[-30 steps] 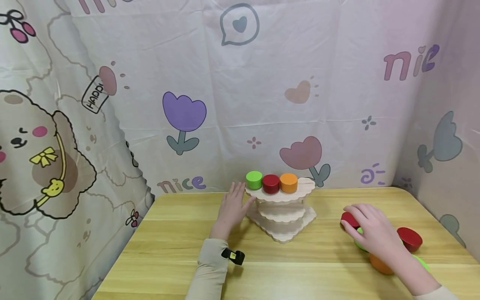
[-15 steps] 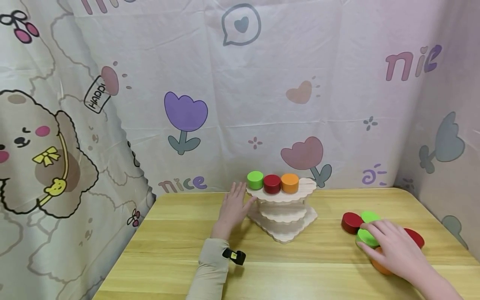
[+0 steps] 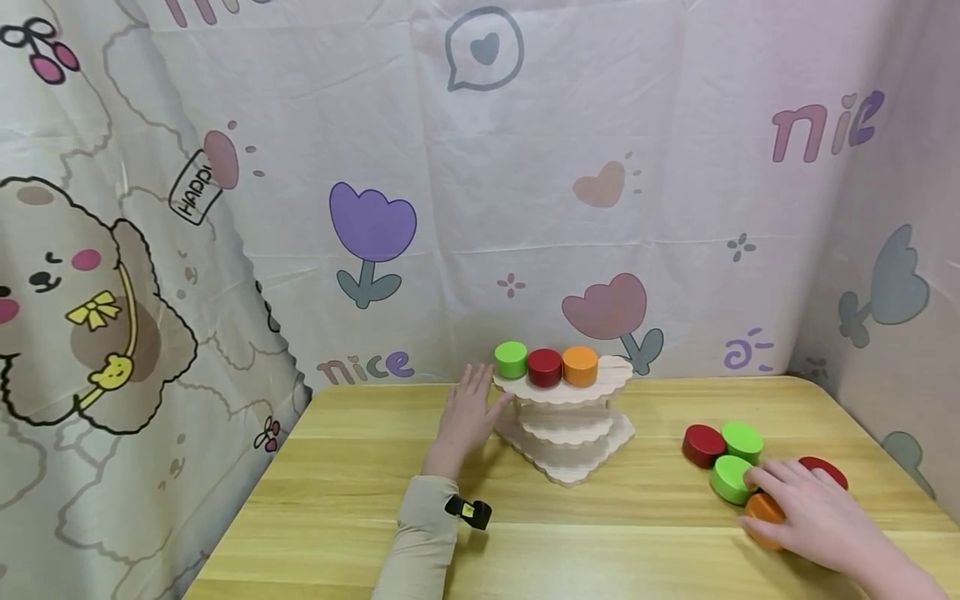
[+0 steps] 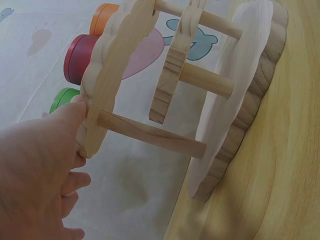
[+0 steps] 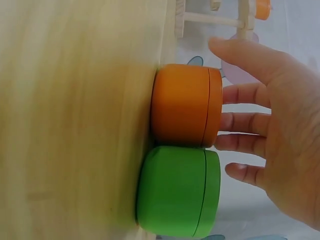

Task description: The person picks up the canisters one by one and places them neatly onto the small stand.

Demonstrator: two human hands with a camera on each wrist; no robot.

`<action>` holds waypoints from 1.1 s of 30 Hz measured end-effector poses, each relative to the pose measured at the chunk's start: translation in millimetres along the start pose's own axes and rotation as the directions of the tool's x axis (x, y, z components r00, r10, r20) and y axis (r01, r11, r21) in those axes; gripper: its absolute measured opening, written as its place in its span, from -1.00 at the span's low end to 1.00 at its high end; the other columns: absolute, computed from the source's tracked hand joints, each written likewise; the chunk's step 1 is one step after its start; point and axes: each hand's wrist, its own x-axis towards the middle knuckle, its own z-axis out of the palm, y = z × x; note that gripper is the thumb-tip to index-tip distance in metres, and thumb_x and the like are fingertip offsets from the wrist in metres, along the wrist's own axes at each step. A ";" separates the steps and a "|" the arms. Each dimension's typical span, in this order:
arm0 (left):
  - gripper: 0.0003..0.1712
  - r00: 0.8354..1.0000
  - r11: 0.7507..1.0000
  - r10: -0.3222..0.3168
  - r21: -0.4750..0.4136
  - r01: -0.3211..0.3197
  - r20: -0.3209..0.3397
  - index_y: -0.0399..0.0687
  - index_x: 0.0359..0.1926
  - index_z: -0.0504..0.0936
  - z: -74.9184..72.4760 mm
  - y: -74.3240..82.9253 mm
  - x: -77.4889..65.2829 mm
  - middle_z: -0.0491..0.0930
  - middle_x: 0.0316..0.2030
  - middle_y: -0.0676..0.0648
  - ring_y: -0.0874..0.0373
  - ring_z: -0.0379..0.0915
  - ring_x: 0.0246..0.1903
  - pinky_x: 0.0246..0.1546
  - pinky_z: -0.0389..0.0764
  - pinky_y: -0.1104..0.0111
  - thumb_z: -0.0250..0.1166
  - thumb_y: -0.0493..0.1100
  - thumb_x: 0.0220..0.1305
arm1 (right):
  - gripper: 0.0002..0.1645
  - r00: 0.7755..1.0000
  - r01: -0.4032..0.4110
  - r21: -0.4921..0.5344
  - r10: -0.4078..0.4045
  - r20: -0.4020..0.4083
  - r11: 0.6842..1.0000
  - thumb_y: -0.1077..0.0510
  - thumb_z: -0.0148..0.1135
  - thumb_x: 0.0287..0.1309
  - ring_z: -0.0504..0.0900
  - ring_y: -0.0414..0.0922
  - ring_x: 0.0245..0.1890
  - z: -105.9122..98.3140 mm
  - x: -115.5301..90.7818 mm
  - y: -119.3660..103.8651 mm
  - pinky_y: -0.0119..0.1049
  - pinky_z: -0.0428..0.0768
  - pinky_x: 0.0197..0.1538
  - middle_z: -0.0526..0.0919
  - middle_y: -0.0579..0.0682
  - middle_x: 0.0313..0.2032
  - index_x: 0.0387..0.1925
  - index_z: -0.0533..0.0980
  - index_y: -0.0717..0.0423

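Observation:
A three-tier wooden stand (image 3: 567, 433) with scalloped edges is near the table's back. On its top tier stand a green round block (image 3: 511, 360), a dark red one (image 3: 545, 367) and an orange one (image 3: 581, 367). My left hand (image 3: 467, 417) touches the left edge of that tier, fingers extended, with the thumb tip (image 4: 78, 99) right at the rim. At the right, my right hand (image 3: 813, 512) reaches over another orange round block (image 5: 182, 106), fingers spread and thumb apart from it. A seam runs round this block near its top. Beside it is a green block (image 5: 177, 192).
Another dark red block (image 3: 703, 446) and a green one (image 3: 742, 442) stand on the wooden table (image 3: 360, 467), left of and behind my right hand. A red block (image 3: 825, 472) shows partly behind that hand. A printed curtain (image 3: 465, 208) hangs behind the table.
My right hand has moved right and toward me, from over the red and green blocks to the orange one, uncovering the green blocks. My left hand has stayed at the stand.

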 end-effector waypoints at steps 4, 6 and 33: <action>-0.09 1.000 1.000 0.001 -0.002 -0.001 -0.003 -0.01 0.54 0.00 0.3 -0.3 -0.3 -0.03 0.53 -0.09 -0.04 -0.31 0.56 0.51 -0.09 -0.10 -0.20 0.43 0.39 | -0.32 0.999 0.002 -0.005 -0.001 0.039 1.000 -0.48 0.44 -0.28 0.52 -0.12 -0.19 -1.4 -1.0 2.3 -0.22 0.39 -0.25 0.60 -0.14 -0.22 -0.23 0.58 -0.13; -0.09 1.000 1.000 0.003 -0.001 -0.003 -0.005 -0.01 0.54 0.00 0.9 -0.6 0.1 -0.03 0.53 -0.09 -0.04 -0.31 0.56 0.51 -0.09 -0.10 -0.21 0.43 0.39 | -0.31 0.999 0.008 -0.013 -0.007 0.045 1.000 -0.50 0.43 -0.31 0.49 -0.15 -0.20 -1.8 -1.1 3.4 -0.25 0.37 -0.26 0.58 -0.18 -0.24 -0.23 0.58 -0.15; -0.10 1.000 1.000 0.003 -0.002 -0.003 -0.002 -0.02 0.53 0.02 1.6 -0.9 -0.6 0.00 0.53 -0.10 -0.07 -0.26 0.55 0.51 -0.09 -0.09 -0.21 0.42 0.40 | -0.28 0.998 0.031 0.008 -0.031 0.046 0.999 -0.41 0.52 -0.38 0.51 -0.09 -0.15 -6.3 0.0 -0.8 -0.09 0.49 -0.14 0.59 -0.13 -0.19 -0.20 0.58 -0.11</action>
